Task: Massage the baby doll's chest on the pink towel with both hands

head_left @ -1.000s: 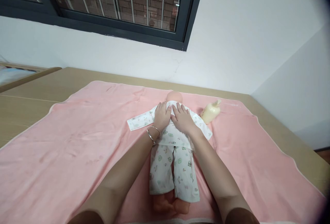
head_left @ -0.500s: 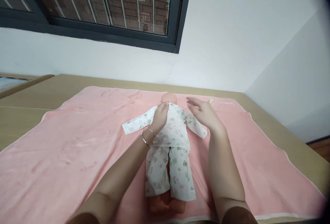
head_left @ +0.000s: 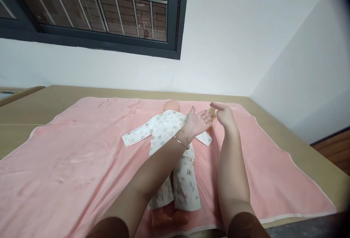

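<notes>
A baby doll (head_left: 171, 105) lies on a pink blanket (head_left: 82, 150), its bare head toward the wall. It wears a white printed top (head_left: 166, 126) and matching trousers (head_left: 187, 187), with the sleeves spread to both sides. My left hand (head_left: 199, 122) reaches across the doll's chest with the palm up and fingers spread, holding nothing. At its fingertips, my right hand (head_left: 223, 114) has its fingers stretched out to the left. A small beige thing (head_left: 212, 113) shows between the two hands; its kind is unclear and my fingers partly cover it.
The blanket covers much of a wooden table (head_left: 65, 93), which stands against a white wall (head_left: 218, 41). A dark-framed window (head_left: 177, 19) with bars is above. Brown wood (head_left: 335, 145) shows beyond the table's right edge.
My left hand has left the doll's chest, moved right and turned palm up. My right hand has stayed near the beige thing. The view has shifted slightly to the right.
</notes>
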A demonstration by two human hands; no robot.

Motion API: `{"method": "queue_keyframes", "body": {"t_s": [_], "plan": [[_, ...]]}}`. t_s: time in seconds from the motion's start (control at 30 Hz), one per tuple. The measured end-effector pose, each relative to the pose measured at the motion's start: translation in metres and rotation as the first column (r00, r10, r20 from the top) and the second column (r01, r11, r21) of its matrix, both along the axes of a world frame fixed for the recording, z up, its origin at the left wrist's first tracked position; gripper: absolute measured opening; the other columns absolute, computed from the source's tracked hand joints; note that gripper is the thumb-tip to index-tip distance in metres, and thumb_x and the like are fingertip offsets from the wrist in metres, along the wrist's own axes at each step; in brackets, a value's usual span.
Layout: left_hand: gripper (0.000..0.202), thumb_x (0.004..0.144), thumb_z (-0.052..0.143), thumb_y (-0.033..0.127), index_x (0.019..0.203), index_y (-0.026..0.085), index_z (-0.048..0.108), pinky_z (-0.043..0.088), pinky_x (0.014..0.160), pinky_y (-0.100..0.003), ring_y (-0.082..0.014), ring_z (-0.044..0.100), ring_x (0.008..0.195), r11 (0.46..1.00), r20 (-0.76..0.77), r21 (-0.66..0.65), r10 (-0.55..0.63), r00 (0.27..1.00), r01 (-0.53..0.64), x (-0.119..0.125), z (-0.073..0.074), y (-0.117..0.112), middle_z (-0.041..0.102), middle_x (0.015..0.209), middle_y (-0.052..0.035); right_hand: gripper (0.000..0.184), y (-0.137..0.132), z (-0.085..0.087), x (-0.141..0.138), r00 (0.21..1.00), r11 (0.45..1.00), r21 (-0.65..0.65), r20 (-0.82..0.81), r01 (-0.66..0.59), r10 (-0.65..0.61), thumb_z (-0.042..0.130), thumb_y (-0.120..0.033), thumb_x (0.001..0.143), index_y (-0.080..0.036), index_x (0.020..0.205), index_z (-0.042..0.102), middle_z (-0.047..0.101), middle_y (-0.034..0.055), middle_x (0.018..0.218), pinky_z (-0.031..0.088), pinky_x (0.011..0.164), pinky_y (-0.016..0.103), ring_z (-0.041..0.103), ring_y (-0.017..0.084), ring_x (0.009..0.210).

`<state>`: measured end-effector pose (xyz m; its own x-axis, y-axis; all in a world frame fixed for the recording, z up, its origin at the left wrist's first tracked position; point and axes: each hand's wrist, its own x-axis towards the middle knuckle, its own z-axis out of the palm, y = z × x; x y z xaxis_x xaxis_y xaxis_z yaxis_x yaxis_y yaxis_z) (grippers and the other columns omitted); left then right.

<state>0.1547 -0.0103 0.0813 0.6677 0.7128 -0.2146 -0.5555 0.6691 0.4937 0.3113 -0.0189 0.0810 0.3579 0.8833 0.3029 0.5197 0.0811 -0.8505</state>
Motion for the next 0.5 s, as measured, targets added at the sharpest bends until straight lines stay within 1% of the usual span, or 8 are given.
{"method": "queue_keyframes", "body": {"t_s": [0.1,0.17,0.23,0.3,0.33,0.4,0.5], "plan": [[0.078,0.098,0.021,0.067,0.151,0.014,0.045,0.055,0.105,-0.041,-0.0265,0.052,0.142,1.0,-0.007,0.003,0.013,1.0,-0.013,-0.003,-0.001,-0.003,0.05,0.155,-0.0188,0.063,0.005,-0.002,-0.006,0.996,0.997,0.009,0.047,0.076,-0.076,0.046,-0.008,0.065,-0.014,0.121,0.075,0.072,0.0098,0.129,0.044,0.116,0.044,0.062,0.025,0.131],[0.074,0.098,0.025,0.064,0.149,0.015,0.047,0.051,0.109,-0.042,-0.0267,0.051,0.143,0.999,-0.043,0.036,-0.028,0.999,0.03,-0.016,-0.001,-0.014,0.049,0.156,-0.0177,0.061,0.007,-0.004,-0.008,0.989,0.994,0.017,0.092,0.112,-0.113,0.047,-0.01,0.067,-0.016,0.122,0.075,0.072,0.0098,0.13,0.044,0.115,0.045,0.062,0.026,0.131],[0.069,0.098,0.03,0.062,0.147,0.017,0.05,0.047,0.114,-0.045,-0.0282,0.052,0.142,0.99,-0.078,0.08,-0.107,0.991,0.113,-0.037,0.002,-0.029,0.051,0.155,-0.0176,0.06,0.007,-0.006,-0.008,0.989,0.993,0.029,0.092,0.117,-0.119,0.047,-0.011,0.068,-0.016,0.121,0.076,0.073,0.0095,0.128,0.045,0.114,0.043,0.063,0.025,0.129],[0.067,0.098,0.031,0.06,0.146,0.016,0.051,0.043,0.116,-0.052,-0.0306,0.053,0.141,0.975,-0.106,0.128,-0.17,0.98,0.183,-0.064,0.008,-0.044,0.055,0.15,-0.0194,0.059,0.007,-0.007,-0.007,0.994,0.994,0.049,0.048,0.1,-0.102,0.045,-0.011,0.068,-0.016,0.118,0.077,0.075,0.0089,0.125,0.047,0.113,0.041,0.065,0.024,0.126],[0.067,0.098,0.03,0.058,0.145,0.015,0.052,0.043,0.116,-0.055,-0.0321,0.055,0.139,0.972,-0.143,0.128,-0.178,0.974,0.196,-0.077,0.012,-0.05,0.058,0.147,-0.0208,0.058,0.007,-0.007,-0.007,0.995,0.994,0.059,0.027,0.09,-0.092,0.045,-0.012,0.068,-0.015,0.117,0.077,0.075,0.0088,0.123,0.047,0.112,0.041,0.066,0.023,0.125],[0.066,0.098,0.028,0.055,0.142,0.014,0.054,0.043,0.116,-0.056,-0.033,0.057,0.137,0.976,-0.197,0.129,-0.149,0.969,0.176,-0.101,0.02,-0.058,0.06,0.144,-0.0218,0.058,0.005,-0.005,-0.01,0.996,0.994,0.062,0.024,0.088,-0.09,0.045,-0.013,0.071,-0.014,0.12,0.076,0.074,0.0104,0.125,0.048,0.112,0.043,0.066,0.025,0.125],[0.061,0.099,0.026,0.05,0.139,0.014,0.056,0.045,0.116,-0.05,-0.0305,0.057,0.137,0.988,-0.233,0.134,-0.04,0.972,0.073,-0.121,0.029,-0.061,0.059,0.146,-0.0198,0.059,-0.003,0.006,-0.031,0.985,0.992,0.069,0.131,0.102,-0.11,0.048,-0.016,0.078,-0.013,0.133,0.069,0.068,0.0135,0.136,0.043,0.116,0.049,0.059,0.03,0.133]]}}
